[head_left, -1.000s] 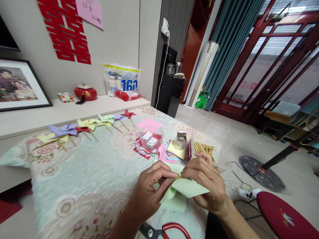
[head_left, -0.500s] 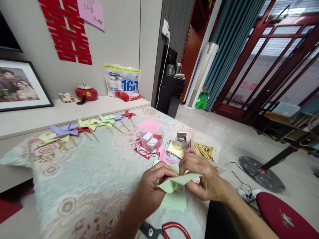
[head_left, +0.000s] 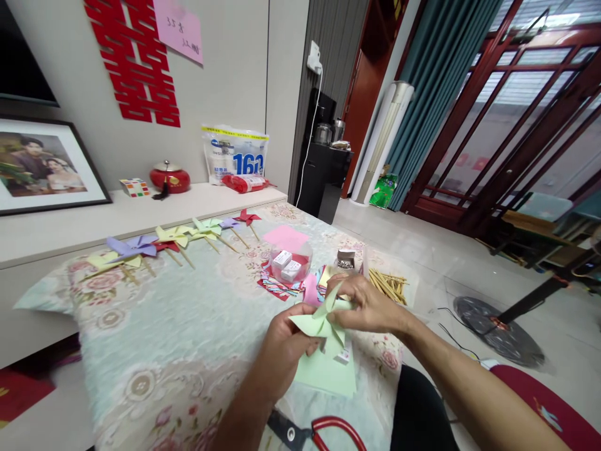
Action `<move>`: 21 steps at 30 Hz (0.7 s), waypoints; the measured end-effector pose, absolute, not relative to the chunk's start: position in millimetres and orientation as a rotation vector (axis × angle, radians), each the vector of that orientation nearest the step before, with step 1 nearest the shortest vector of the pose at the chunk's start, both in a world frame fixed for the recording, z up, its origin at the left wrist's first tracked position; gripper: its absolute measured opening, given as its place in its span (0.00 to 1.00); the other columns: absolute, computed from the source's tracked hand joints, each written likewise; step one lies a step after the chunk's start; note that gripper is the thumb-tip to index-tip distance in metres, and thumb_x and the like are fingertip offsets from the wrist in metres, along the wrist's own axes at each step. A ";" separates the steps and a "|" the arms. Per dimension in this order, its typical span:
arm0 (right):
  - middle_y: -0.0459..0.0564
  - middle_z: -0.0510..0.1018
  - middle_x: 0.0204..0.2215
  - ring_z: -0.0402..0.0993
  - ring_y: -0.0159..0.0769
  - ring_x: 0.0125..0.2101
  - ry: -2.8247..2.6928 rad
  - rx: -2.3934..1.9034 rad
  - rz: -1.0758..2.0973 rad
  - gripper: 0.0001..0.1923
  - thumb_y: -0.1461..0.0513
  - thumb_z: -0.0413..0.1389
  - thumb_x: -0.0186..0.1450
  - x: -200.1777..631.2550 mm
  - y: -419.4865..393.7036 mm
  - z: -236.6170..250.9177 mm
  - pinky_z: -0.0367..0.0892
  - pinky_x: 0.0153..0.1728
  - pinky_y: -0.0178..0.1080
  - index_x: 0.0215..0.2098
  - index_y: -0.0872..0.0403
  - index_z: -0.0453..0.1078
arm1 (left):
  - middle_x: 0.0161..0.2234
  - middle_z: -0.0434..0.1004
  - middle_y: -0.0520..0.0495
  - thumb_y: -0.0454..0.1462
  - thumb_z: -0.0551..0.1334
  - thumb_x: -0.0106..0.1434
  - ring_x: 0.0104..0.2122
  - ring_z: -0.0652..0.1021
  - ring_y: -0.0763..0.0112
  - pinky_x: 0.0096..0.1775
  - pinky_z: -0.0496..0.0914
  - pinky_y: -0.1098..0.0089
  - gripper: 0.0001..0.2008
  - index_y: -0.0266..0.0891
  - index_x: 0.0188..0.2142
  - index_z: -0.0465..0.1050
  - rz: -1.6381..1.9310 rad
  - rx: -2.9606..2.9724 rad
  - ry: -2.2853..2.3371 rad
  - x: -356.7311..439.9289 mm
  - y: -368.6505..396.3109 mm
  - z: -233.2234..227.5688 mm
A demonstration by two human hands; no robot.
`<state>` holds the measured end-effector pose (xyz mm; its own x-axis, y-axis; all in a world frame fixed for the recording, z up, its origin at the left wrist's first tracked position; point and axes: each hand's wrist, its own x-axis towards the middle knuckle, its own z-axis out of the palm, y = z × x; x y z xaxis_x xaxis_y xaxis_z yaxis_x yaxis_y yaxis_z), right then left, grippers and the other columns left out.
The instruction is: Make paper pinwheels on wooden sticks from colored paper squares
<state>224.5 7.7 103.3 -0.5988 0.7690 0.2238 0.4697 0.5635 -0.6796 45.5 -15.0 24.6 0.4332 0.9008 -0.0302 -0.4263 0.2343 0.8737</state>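
A light green paper pinwheel [head_left: 319, 324] with folded blades is held between both hands above the table. My left hand [head_left: 286, 341] grips it from the left, thumb near its middle. My right hand [head_left: 364, 304] pinches it on the other side, fingers at the centre and an upper blade. Under them lies a stack of green paper sheets [head_left: 326, 374], with a small white box [head_left: 344, 356] partly hidden on it. Red-handled scissors [head_left: 312, 432] lie at the near table edge, cut off by the frame.
Finished pinwheels on sticks [head_left: 134, 246] line the table's far edge. A clear round container [head_left: 292, 266] holds small white boxes. Beyond my right hand are an open box of metal pieces [head_left: 346, 260] and a bundle of thin sticks [head_left: 387, 286]. Pink paper [head_left: 285, 235] lies farther back.
The green paper has turned upward, so its pinwheel blades now show. My right hand has moved up a little and holds it nearer the centre. A small white box shows below.
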 end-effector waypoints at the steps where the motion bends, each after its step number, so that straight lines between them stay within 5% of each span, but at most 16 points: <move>1: 0.41 0.69 0.24 0.65 0.31 0.27 -2.254 -1.048 0.892 0.02 0.66 0.57 0.55 224.7 12.3 101.7 0.61 0.29 0.32 0.25 0.55 0.71 | 0.17 0.63 0.57 0.32 0.66 0.48 0.21 0.61 0.78 0.26 0.55 0.74 0.05 0.37 0.26 0.70 1.002 0.899 0.616 46.3 -14.4 24.3; 8: 0.40 0.71 0.24 0.65 0.30 0.26 -2.075 -1.227 1.282 0.05 0.66 0.58 0.54 223.0 33.8 91.8 0.61 0.29 0.32 0.29 0.57 0.75 | 0.24 0.67 0.56 0.38 0.72 0.48 0.23 0.61 0.79 0.25 0.57 0.75 0.18 0.35 0.36 0.71 1.045 0.846 0.632 48.7 -9.6 19.2; 13: 0.40 0.70 0.23 0.64 0.30 0.25 -2.035 -1.239 1.331 0.04 0.66 0.58 0.52 215.9 33.9 84.8 0.60 0.27 0.31 0.27 0.56 0.73 | 0.19 0.62 0.58 0.45 0.72 0.52 0.20 0.59 0.81 0.22 0.53 0.76 0.18 0.36 0.29 0.68 1.072 0.883 0.709 50.9 -7.5 8.2; 21: 0.41 0.74 0.25 0.69 0.31 0.27 -2.050 -1.198 1.375 0.04 0.64 0.60 0.55 210.3 41.5 84.4 0.64 0.30 0.32 0.30 0.57 0.75 | 0.18 0.66 0.56 0.44 0.76 0.43 0.19 0.63 0.80 0.20 0.53 0.77 0.22 0.34 0.29 0.71 1.122 0.733 0.800 47.5 -4.5 13.5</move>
